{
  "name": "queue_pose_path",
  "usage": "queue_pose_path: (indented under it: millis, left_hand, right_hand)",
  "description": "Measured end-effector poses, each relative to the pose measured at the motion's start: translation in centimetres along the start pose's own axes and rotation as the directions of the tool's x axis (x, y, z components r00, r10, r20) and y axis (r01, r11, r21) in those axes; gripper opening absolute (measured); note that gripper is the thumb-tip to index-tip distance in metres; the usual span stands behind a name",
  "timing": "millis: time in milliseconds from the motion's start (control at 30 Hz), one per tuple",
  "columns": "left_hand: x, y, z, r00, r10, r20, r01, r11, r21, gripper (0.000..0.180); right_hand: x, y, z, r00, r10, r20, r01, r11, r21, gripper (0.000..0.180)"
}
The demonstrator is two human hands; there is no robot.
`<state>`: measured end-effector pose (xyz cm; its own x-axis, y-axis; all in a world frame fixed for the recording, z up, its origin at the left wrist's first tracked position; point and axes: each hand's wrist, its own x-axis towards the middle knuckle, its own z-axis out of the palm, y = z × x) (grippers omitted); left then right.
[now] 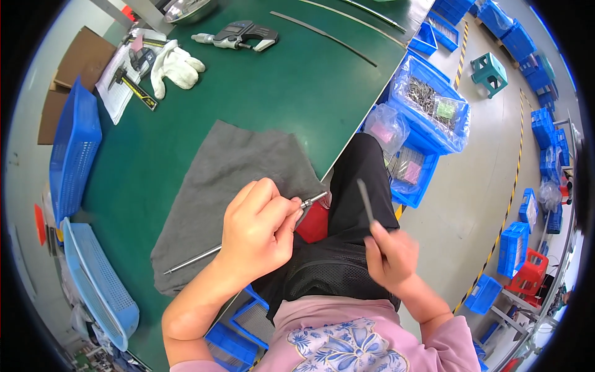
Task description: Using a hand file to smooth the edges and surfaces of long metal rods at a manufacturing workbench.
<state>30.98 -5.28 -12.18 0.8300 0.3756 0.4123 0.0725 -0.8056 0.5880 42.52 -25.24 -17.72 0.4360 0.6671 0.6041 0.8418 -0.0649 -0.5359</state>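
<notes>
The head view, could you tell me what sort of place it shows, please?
Probably a factory inspection bench: a green mat carrying a micrometer and caliper, blue bins of bagged metal parts, and yellow-black floor tape. The left hand holds a rod.

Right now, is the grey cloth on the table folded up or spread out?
Spread out. The grey cloth lies mostly flat on the green table, under the left hand and its thin metal rod.

Grey cloth (235, 180), green table (310, 80)
</notes>
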Motion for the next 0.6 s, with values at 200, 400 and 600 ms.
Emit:
queue_pose_path:
  millis: [200,400,600]
  left_hand:
    - [0.1,-0.1,0.0,1.0,-0.001,0.006,0.0,1.0,0.01,0.014]
    - [0.3,0.2,0.0,1.0,0.01,0.027,-0.01,1.0,-0.009,0.013]
    - [-0.6,-0.6,-0.4,0.999,-0.032,0.002,0.032,0.999,0.012,0.014]
  right_hand:
    - [9.4,2.0,2.5,0.982,-0.149,0.117,0.132,0.981,0.14,0.036]
    - [13.7,2.2,3.1,0.915,-0.266,0.304,0.291,0.956,-0.042,0.029]
    - [13.3,-1.9,-3.2,0.972,-0.187,-0.145,0.175,0.98,-0.092,0.011]
